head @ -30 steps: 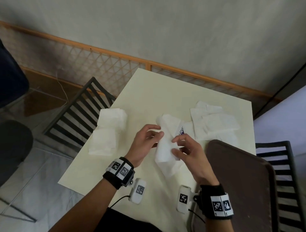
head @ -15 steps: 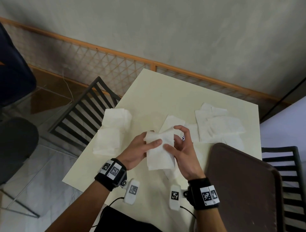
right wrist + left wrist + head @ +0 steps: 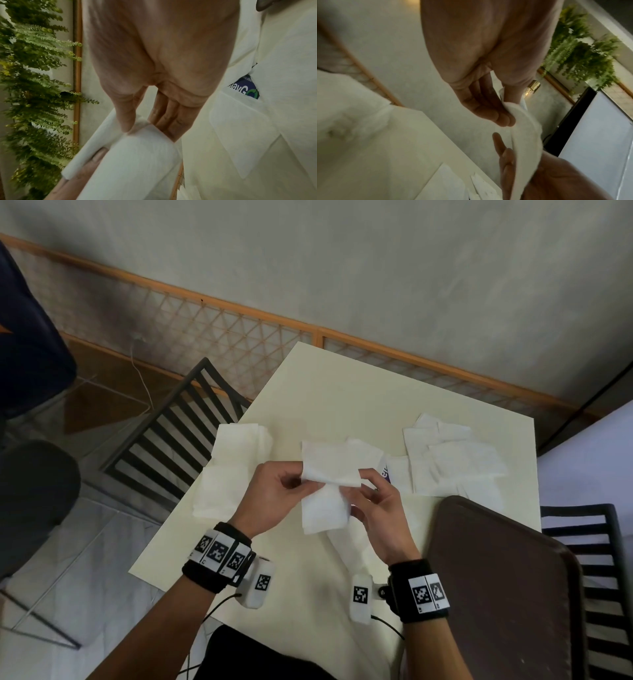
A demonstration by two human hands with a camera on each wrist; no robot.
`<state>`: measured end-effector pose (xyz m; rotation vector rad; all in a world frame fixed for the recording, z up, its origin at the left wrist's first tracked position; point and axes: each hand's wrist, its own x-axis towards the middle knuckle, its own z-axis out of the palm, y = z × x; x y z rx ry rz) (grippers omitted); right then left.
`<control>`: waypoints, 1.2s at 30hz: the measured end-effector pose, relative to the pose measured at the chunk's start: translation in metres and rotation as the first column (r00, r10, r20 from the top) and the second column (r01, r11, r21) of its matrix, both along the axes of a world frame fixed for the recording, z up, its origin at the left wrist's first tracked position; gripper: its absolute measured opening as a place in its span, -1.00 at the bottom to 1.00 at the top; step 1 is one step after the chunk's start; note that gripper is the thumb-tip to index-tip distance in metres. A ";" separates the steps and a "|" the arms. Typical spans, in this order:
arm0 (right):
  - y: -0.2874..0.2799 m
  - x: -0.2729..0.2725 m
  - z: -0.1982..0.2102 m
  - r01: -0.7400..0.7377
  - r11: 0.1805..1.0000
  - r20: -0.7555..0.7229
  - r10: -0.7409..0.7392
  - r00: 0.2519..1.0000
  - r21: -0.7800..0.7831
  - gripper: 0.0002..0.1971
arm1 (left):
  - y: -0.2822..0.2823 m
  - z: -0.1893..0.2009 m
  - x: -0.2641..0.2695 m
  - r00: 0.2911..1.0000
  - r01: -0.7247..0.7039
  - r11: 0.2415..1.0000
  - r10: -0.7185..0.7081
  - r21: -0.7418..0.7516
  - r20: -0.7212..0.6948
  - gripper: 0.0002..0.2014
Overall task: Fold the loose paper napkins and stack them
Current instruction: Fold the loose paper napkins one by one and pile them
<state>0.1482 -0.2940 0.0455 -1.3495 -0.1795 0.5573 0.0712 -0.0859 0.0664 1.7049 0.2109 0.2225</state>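
Two hands pinch one white paper napkin (image 3: 329,474) above the counter (image 3: 342,405). Left hand (image 3: 274,494) fingers (image 3: 496,115) and thumb curl onto the napkin's left edge at the crease; right hand (image 3: 380,508) fingers (image 3: 171,121) and thumb grip its right edge. Napkin is bent over at a horizontal crease between the hands: upper half stands up and away, lower half hangs toward the person. In the left wrist view the sheet (image 3: 527,135) curves between both hands; in the right wrist view the thumb presses on top of the fold (image 3: 137,155).

Under the held napkin another napkin (image 3: 346,542) lies flat on the counter. Left of the hands, a stack of folded napkins (image 3: 233,467) sits at the counter's left edge. Right of the hands, a spread of loose napkins (image 3: 455,460) overlaps near the far right corner. Between the spread and the held napkin a blue printed packet (image 3: 386,474) peeks out, mostly hidden; lettering partly shows in the right wrist view (image 3: 245,88).

Dark brown tray (image 3: 496,594) covers the counter's near right corner. Black slatted chair (image 3: 178,440) stands left of the counter, another slatted chair (image 3: 596,577) right. Both wrists wear black bands with printed markers. Green hanging plants (image 3: 582,54) show in the wrist views.
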 end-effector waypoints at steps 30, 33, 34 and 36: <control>0.033 0.004 0.007 0.065 0.994 -0.136 -0.052 0.989 0.092 -0.82 | 0.020 0.015 -0.016 0.998 0.047 0.999 -0.047 -0.003 0.041 -0.64; 0.041 -0.001 0.022 -0.021 0.985 0.237 0.062 0.969 -0.171 -0.76 | 0.026 0.017 -0.024 0.997 0.065 0.995 -0.068 0.081 0.039 -0.70; 0.048 -0.004 0.025 -0.030 0.957 0.386 0.145 0.911 -0.288 -0.73 | 0.026 0.018 -0.025 0.996 0.073 0.991 -0.079 0.114 0.041 -0.72; 0.066 -0.009 0.025 -0.028 0.882 0.559 0.322 0.764 -0.470 -0.69 | 0.027 0.018 -0.027 0.996 0.071 0.985 -0.080 0.157 0.050 -0.72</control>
